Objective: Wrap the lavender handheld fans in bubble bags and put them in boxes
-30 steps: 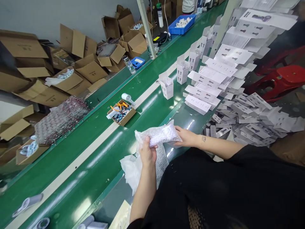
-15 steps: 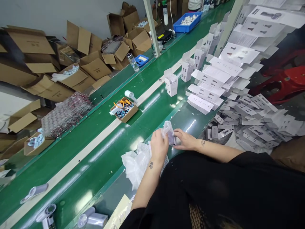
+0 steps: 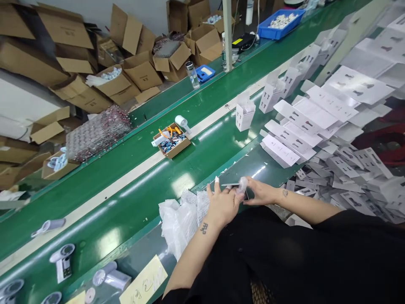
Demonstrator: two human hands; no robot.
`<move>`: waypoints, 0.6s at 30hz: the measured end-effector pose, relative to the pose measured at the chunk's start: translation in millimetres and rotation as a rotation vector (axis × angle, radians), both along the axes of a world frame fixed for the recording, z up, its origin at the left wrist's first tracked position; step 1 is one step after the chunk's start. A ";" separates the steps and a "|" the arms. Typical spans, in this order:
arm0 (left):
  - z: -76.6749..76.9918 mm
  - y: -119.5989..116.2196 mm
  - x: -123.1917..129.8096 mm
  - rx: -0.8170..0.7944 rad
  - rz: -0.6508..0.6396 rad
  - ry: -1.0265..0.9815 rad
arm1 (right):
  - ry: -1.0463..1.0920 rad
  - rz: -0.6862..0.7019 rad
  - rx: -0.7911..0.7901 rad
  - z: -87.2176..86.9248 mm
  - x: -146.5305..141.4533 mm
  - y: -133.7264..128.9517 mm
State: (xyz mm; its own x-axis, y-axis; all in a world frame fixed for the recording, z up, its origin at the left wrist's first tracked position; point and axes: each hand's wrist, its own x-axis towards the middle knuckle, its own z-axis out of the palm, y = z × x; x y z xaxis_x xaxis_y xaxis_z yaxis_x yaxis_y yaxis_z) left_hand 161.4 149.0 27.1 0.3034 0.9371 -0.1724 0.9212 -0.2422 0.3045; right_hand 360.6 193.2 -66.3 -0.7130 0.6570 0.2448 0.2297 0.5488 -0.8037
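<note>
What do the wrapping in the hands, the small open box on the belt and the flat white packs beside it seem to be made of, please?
Wrapping, pinched between left hand and right hand: apparently thin clear plastic film, crinkled and translucent. Small open box: brown cardboard, matt, raw edges. Flat white packs: likely printed paperboard, smooth, creased flaps.

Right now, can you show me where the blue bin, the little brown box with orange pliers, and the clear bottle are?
blue bin (image 3: 278, 28): head view, on its front wall.
little brown box (image 3: 181, 149): head view, on its front cardboard side.
clear bottle (image 3: 192, 76): head view, on its see-through body.
</note>
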 end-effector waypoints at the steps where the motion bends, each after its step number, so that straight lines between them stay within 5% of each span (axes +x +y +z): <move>1: 0.3 3.5 1.2 -0.011 0.005 -0.003 | -0.002 0.032 -0.015 -0.2 2.7 3.4; 11: -7.1 14.6 41.2 -0.087 -0.032 0.101 | 0.037 0.148 -0.116 -8.4 32.1 15.7; 18: -14.4 20.0 48.7 -0.109 0.065 0.117 | -0.012 0.139 -0.168 -6.6 32.5 7.8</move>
State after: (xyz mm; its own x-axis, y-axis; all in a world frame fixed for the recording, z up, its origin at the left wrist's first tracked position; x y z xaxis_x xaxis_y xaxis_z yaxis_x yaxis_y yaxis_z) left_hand 210.1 169.0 12.7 0.2149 0.9279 -0.3046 0.9646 -0.1528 0.2150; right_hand 393.1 201.0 -72.9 -0.8017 0.5831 0.1317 0.1709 0.4347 -0.8842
